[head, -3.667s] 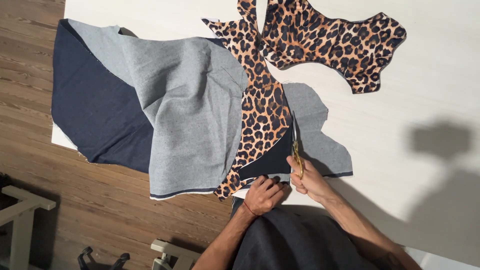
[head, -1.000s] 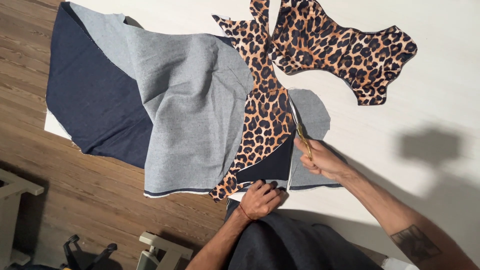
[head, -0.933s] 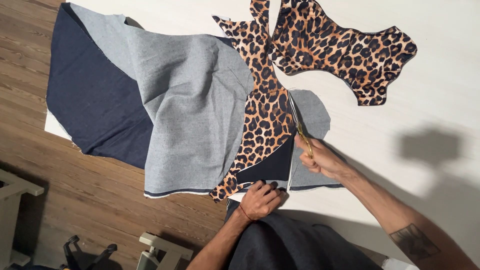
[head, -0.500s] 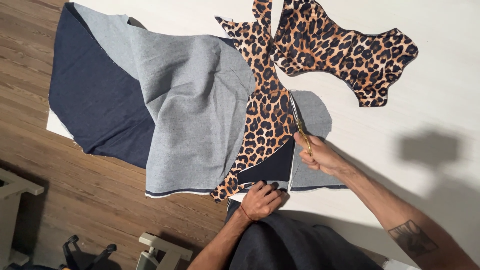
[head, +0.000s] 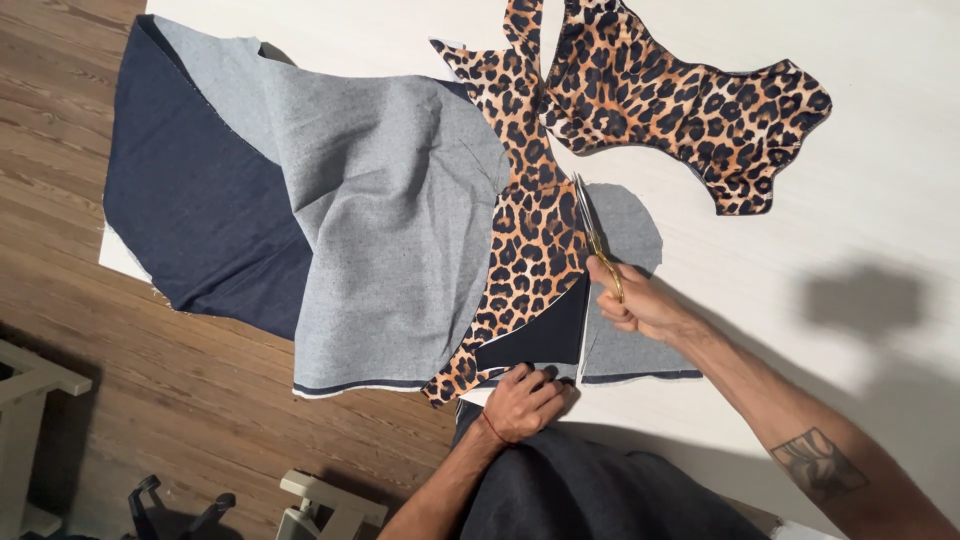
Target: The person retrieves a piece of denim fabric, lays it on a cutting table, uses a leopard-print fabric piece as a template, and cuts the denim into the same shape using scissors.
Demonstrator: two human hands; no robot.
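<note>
Blue denim fabric [head: 380,230] lies spread on a white table [head: 880,140], its pale underside folded up over the dark side. A leopard-print pattern piece [head: 530,240] lies on top of it. My right hand [head: 640,305] grips gold-handled scissors [head: 592,235], their blades pointing away along the right edge of the leopard piece, partway up a cut in the denim. My left hand [head: 525,400] presses down on the denim's near edge, fingers curled on the cloth beside the cut's start.
A second leopard-print piece [head: 690,100] lies on the table at the far right. Wooden floor [head: 60,150] shows at the left. The denim overhangs the table's left edge. White furniture parts [head: 330,500] stand below, near my dark-clad lap.
The scissors and my right hand have advanced away from me along the leopard piece's edge, lengthening the cut. My left hand has stayed on the near edge.
</note>
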